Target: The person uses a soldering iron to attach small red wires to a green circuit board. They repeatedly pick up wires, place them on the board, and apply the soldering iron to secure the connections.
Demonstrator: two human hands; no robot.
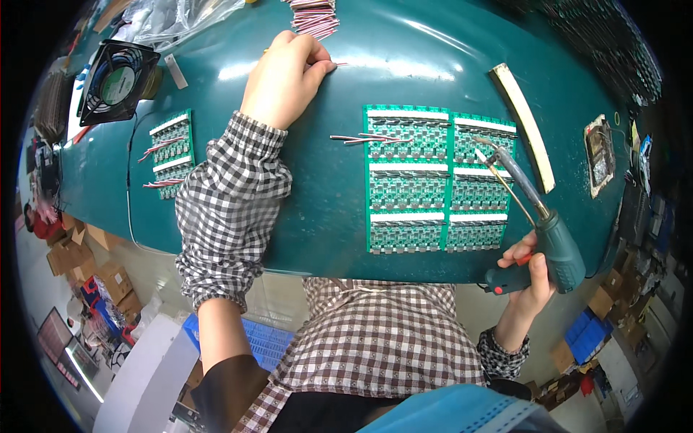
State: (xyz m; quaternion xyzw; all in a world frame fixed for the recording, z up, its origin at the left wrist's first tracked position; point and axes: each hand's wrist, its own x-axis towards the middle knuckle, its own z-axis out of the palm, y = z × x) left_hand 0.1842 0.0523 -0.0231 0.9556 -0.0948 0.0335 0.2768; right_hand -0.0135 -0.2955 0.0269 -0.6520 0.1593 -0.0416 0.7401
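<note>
My left hand (283, 81) is closed in a pinch at the far middle of the table, thumb and forefinger together. From the fingertips pokes the short end of a thin red-and-white wire (342, 64). My right hand (533, 278) is wrapped round the grip of a dark green soldering gun (561, 249). Its metal tip and thin feed tube hang over the right part of a panel of green circuit boards (408, 186) with white connector strips. A few red, black and white wires (364, 138) lie across the panel's upper left board.
Beyond my left hand lies a stack of wires (312, 16). A small wired board piece (172, 151) and a black fan (118, 83) are at left. To the right are a pale curved strip (525, 126) and a soldering-iron cleaning tray (598, 155). The green table (325, 238) ends near my apron.
</note>
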